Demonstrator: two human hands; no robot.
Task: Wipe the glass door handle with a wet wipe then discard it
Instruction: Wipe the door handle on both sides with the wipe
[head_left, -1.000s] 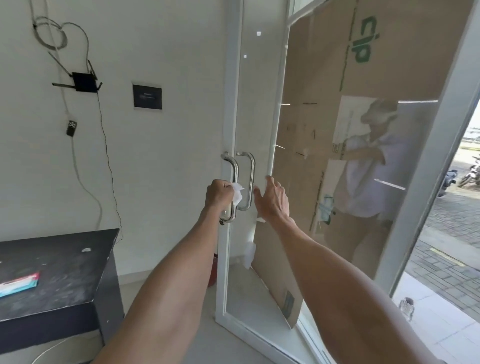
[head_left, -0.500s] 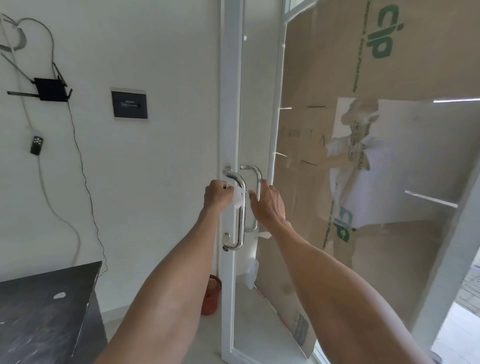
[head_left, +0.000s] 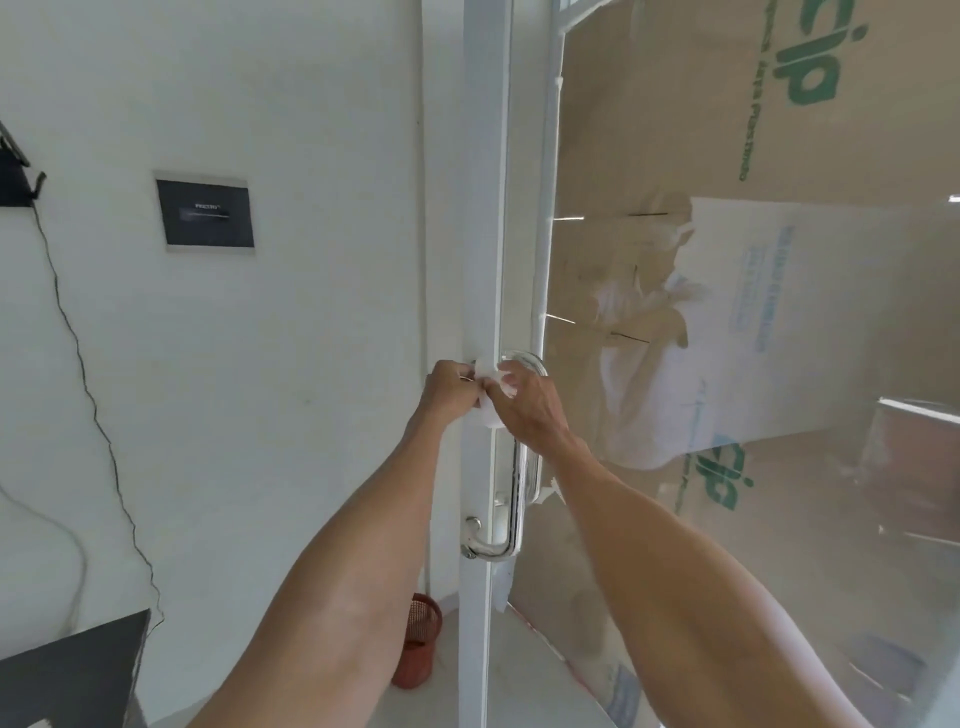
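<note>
A steel D-shaped handle (head_left: 514, 499) is fixed to the white-framed glass door (head_left: 483, 208). A white wet wipe (head_left: 488, 410) is bunched at the handle's upper end. My left hand (head_left: 449, 389) grips the wipe from the left. My right hand (head_left: 527, 402) meets it from the right, and its fingertips pinch the same wipe. Both hands hide the top bend of the near handle. A second handle (head_left: 532, 364) on the far side of the glass shows just above my right hand.
A small red mesh basket (head_left: 418, 644) stands on the floor by the door frame. A dark table corner (head_left: 78, 670) is at the lower left. Cardboard sheets (head_left: 675, 130) cover the glass on the right. A cable (head_left: 88, 395) hangs down the white wall.
My left hand slid the wipe up the handle to its top. My right hand left the glass and closed onto the wipe. The view shifted closer to the door.
</note>
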